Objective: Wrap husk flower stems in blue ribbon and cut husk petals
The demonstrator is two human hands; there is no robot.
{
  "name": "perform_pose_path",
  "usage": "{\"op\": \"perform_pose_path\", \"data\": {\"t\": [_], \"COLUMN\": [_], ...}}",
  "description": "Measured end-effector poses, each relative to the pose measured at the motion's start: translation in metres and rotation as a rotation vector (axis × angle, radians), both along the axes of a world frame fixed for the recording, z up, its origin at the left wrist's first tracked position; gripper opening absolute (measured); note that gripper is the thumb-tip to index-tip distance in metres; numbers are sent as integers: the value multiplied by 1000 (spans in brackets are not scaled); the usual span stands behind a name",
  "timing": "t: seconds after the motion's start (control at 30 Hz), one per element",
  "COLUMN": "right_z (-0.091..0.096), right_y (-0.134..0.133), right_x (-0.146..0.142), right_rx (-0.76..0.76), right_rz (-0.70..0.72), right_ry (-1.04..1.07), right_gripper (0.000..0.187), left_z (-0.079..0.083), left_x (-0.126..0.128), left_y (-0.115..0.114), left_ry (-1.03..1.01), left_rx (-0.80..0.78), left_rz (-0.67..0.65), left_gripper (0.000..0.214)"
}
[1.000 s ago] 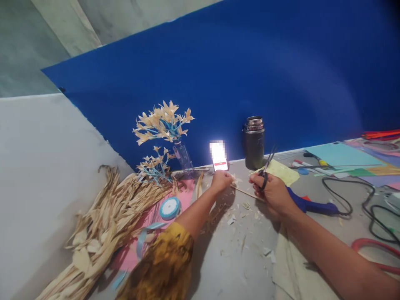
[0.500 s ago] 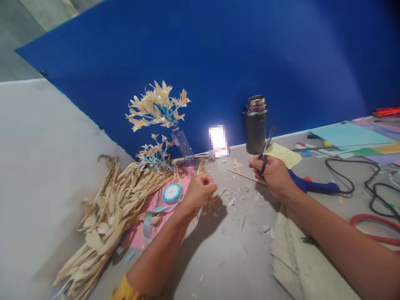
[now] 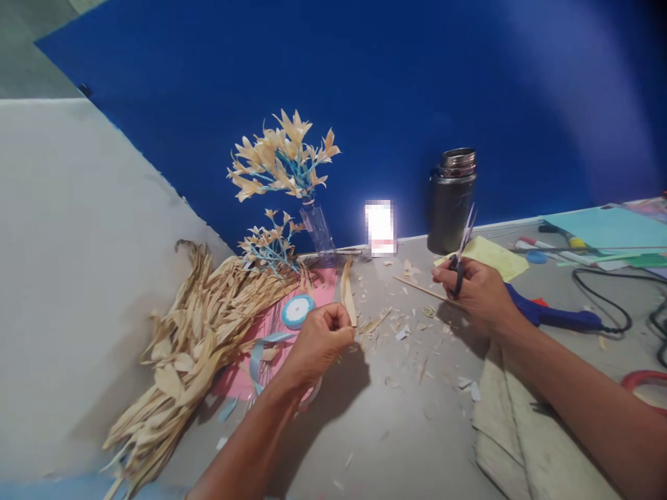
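My right hand (image 3: 476,292) is closed round the handles of a small pair of scissors (image 3: 467,232), blades pointing up. Under that hand lies a thin wooden stick (image 3: 422,288). My left hand (image 3: 326,340) is pinched closed, thumb against fingers; whatever sits between the fingertips is too small or hidden to make out. A pale dried husk strip (image 3: 347,288) lies just beyond its fingertips. Beside the left hand is a roll of light blue ribbon (image 3: 299,311) on pink paper (image 3: 244,371), its loose end curling toward me.
Dried husks (image 3: 198,333) are heaped at left. Husk flowers (image 3: 284,156) stand in a clear bottle (image 3: 317,226), with a smaller bunch (image 3: 271,239) beside it. A dark flask (image 3: 451,201), blue glue gun (image 3: 563,317), cloth (image 3: 513,423) and yellow paper (image 3: 495,258) are at right.
The view has shifted, so the objects appear farther right. My left hand has drawn slightly back toward me, uncovering more of the husk strip. The scissors stay in my right hand.
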State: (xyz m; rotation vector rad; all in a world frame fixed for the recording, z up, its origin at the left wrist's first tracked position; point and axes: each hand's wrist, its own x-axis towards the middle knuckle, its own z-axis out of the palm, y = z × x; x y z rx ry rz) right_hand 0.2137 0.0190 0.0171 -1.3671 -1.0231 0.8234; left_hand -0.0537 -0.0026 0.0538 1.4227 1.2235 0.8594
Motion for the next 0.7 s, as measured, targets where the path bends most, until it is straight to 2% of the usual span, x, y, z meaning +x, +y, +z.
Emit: {"op": "perform_pose_path", "data": {"t": [0.1, 0.23, 0.4, 0.5, 0.63, 0.7], "right_z": [0, 1, 8, 11, 14, 16], "right_y": [-1, -4, -9, -13, -23, -31], "right_x": [-1, -5, -11, -17, -29, -36], "right_rx": [5, -4, -16, -43, -32, 2], "right_rz": [17, 36, 86, 179, 347, 378], "right_ry": [-18, -76, -140, -159, -196, -217], "right_gripper": [29, 29, 30, 28, 24, 21], "left_z": [-6, -17, -18, -17, -17, -18], "left_x": [-1, 10, 21, 22, 25, 28], "left_y": [-5, -8, -9, -10, -10, -8], "left_ry": [-72, -227, -634, -796, -859, -891], "left_rx": [-83, -175, -383, -479, -513, -511], "left_rz": [-53, -105, -244, -335, -355, -375], "left_gripper": [13, 13, 24, 23, 25, 25]}}
